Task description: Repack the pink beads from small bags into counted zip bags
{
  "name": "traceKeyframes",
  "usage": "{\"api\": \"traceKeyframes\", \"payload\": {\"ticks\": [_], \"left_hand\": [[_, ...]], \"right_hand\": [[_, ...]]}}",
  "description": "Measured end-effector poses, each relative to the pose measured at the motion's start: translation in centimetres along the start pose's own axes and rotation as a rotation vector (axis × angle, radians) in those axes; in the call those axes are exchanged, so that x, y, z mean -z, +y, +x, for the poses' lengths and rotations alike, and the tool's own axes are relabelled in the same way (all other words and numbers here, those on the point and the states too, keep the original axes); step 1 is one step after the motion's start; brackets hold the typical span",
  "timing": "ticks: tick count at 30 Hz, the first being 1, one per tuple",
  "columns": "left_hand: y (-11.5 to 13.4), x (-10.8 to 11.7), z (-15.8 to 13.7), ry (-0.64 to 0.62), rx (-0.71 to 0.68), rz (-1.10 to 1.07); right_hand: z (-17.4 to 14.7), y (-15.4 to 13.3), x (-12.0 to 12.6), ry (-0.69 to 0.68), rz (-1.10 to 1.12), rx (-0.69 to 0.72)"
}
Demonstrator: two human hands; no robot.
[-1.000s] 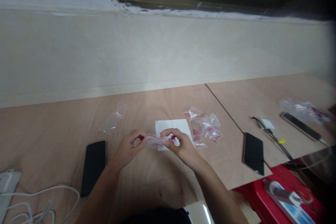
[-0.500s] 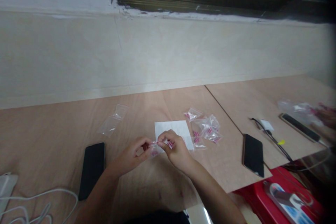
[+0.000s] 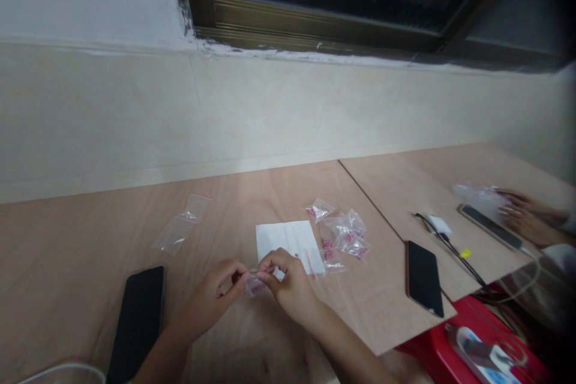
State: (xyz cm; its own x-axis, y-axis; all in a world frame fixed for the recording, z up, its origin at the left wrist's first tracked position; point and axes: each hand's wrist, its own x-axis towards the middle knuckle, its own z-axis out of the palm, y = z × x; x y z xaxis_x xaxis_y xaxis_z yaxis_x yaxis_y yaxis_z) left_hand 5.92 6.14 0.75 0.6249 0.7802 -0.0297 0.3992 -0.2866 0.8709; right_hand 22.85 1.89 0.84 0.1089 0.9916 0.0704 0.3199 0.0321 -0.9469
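My left hand [image 3: 220, 291] pinches the left edge of a small clear zip bag [image 3: 254, 285]. Pink beads show through the lower part of this bag. At its upper edge, the thumb and fingers of my right hand [image 3: 290, 285] are closed on the right end. The bag hangs between both hands, in front of a white sheet of paper [image 3: 281, 235]. To the right of the sheet lie several clear zip bags [image 3: 346, 228] with pink beads inside. One clear bag with a red seal line [image 3: 309, 261] overlaps the sheet's right side.
Flat clear bags [image 3: 183, 225] lie at the left. A black phone [image 3: 137, 318] is beside my left forearm, another phone [image 3: 424, 279] at right. Farther right are cables [image 3: 454, 243], a third phone [image 3: 490, 227] and another person's hands [image 3: 522, 213] at a plastic bag. A red stool [image 3: 432, 351] stands below.
The view has tilted up, so the table sits lower. Pink beads at my right fingertips no longer show there; those fingers now pinch the bag's upper edge. The other person's hands are more visible.
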Motion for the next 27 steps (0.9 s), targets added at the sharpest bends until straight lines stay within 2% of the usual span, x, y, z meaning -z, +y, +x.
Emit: {"api": "traceKeyframes", "payload": {"ticks": [7, 14, 21, 27], "left_hand": [[-0.9, 0.6, -0.7, 0.024, 0.093, -0.037], [-0.4, 0.1, -0.8, 0.075, 0.062, 0.028], [-0.4, -0.4, 0.0, 0.014, 0.075, -0.090], [0.3, -1.1, 1.2, 0.059, 0.064, -0.091]], "right_hand": [[-0.3, 1.4, 0.8, -0.032, 0.124, -0.179], [-0.8, 1.8, 0.6, 0.048, -0.006, -0.116], [-0.3, 1.4, 0.7, -0.021, -0.009, -0.121], [0.5, 2.7, 0.4, -0.082, 0.222, -0.222]]}}
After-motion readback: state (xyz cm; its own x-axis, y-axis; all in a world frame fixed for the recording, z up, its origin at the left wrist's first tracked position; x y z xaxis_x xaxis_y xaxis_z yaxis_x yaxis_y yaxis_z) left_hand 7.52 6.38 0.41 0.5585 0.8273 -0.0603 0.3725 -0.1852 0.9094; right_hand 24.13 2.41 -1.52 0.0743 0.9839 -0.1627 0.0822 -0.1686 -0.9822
